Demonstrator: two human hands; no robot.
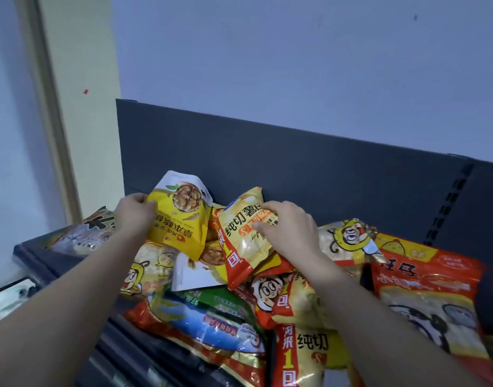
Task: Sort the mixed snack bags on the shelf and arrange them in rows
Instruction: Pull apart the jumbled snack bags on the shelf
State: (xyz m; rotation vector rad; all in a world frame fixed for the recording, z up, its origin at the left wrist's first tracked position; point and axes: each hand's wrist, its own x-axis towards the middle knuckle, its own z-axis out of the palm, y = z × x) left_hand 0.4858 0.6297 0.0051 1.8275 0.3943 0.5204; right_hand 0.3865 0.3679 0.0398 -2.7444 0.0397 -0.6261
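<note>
Backing the display, a dark grey shelf panel (pixel 295 163) is seen, with a mixed heap of snack bags (pixel 292 303) piled unsorted on the shelf before it. A red-and-clear bag (pixel 429 297) is laid at the heap's right end. A yellow walnut bag (pixel 181 219) is held raised over the heap's left side, its edge pinched by the left hand (pixel 133 213). A yellow-and-red potato chip bag (pixel 245 241) is propped atop the heap, gripped at its upper right by the curled fingers of the right hand (pixel 287 230).

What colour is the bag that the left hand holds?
The bag is yellow with a walnut picture; head view.
</note>
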